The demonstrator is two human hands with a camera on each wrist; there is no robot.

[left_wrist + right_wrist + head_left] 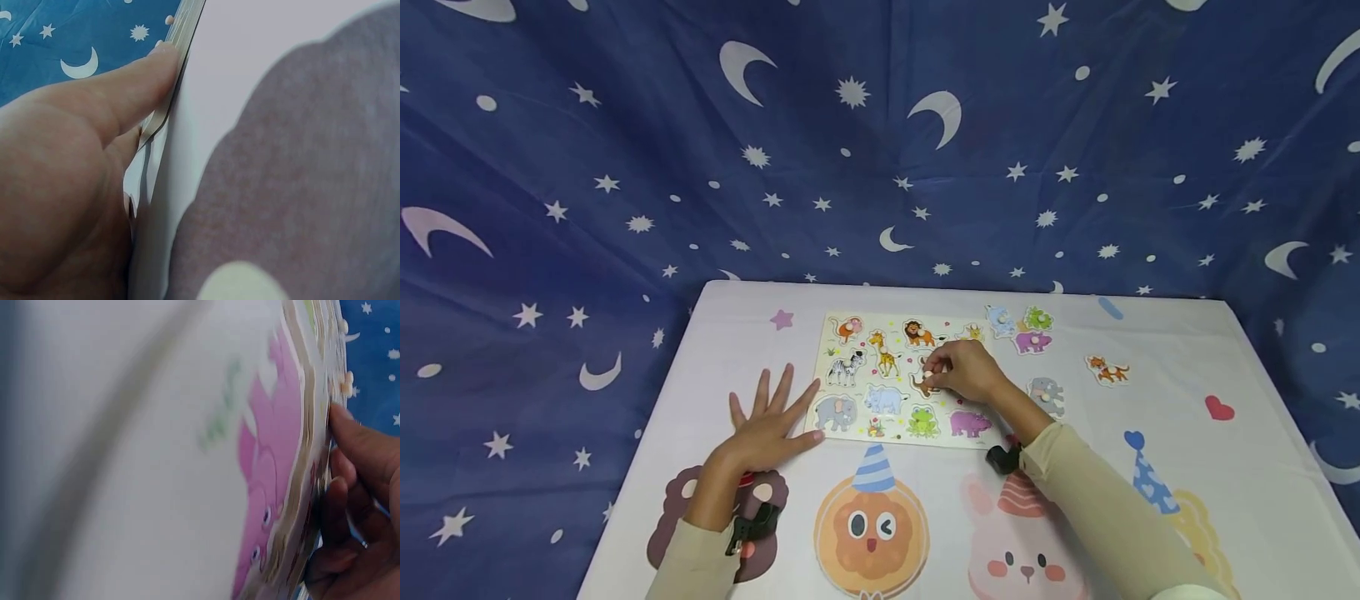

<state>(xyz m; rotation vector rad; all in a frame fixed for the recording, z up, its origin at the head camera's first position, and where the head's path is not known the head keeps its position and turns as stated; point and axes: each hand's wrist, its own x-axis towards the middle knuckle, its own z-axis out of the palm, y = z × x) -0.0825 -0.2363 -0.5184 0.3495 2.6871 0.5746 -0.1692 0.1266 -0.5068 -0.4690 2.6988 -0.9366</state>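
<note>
A pale wooden puzzle board with animal pictures lies on the table. My right hand is over its right half, thumb and fingertips pinching a brown animal puzzle piece at the board's surface; the fingers partly hide it. In the right wrist view the bent fingers of the right hand are beyond a purple hippo picture. My left hand lies flat with spread fingers, its thumb and forefinger at the board's left edge. In the left wrist view, the thumb touches that edge.
Right of the board lie loose knobbed pieces: a blue animal, a green frog, a purple hippo, a tiger and a grey elephant, partly behind the right forearm. A printed white cloth covers the table; a blue starry curtain hangs behind.
</note>
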